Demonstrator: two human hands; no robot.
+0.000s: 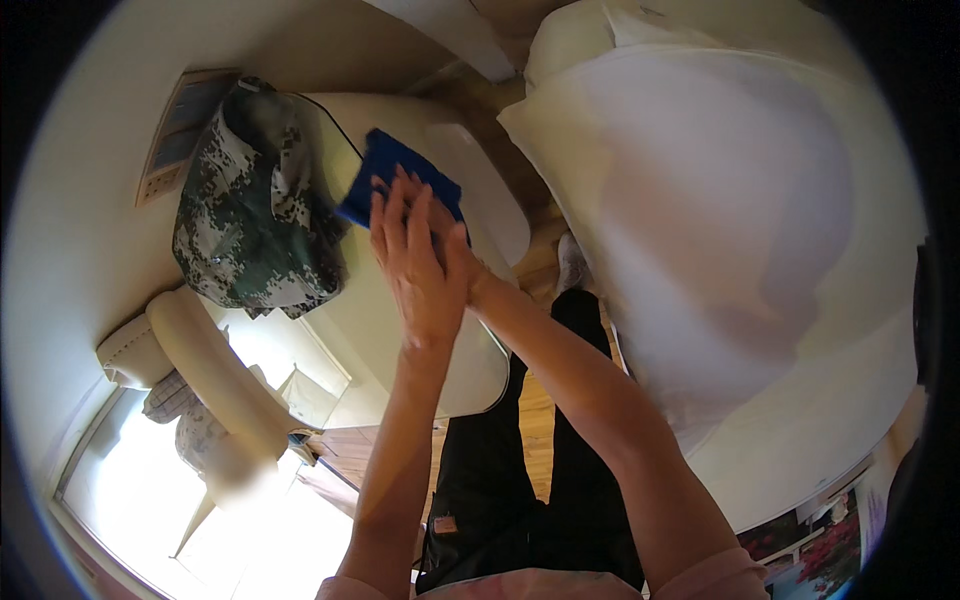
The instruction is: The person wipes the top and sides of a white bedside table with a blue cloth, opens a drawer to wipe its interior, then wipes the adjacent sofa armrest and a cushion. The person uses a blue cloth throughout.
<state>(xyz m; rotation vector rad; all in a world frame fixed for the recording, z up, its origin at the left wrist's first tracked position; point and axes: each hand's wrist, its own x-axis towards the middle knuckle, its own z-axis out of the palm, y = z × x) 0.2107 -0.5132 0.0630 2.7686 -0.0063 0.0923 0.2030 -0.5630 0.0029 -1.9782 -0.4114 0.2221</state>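
Note:
A folded dark-blue cloth (375, 150) lies beneath my two hands, above a cream table surface. My right hand (436, 214) is on the cloth, its fingers stretched over it, and my left hand partly covers it. My left hand (420, 274) lies across the right one with fingers spread, fingertips over the cloth's near part. The palms and the cloth's underside are hidden. Just left of the cloth, a crumpled camouflage garment (251, 210) rests on the table, against the wall side. A thin black cable (330, 120) runs from beside the garment towards the cloth.
The cream table (360, 360) has a rounded near corner beside my legs. A large white-covered surface (712, 225) fills the right. Wood flooring (536, 420) shows between my legs. Wall sockets (180, 139) are at upper left; a beige padded seat (217, 367) stands lower left, near bright light.

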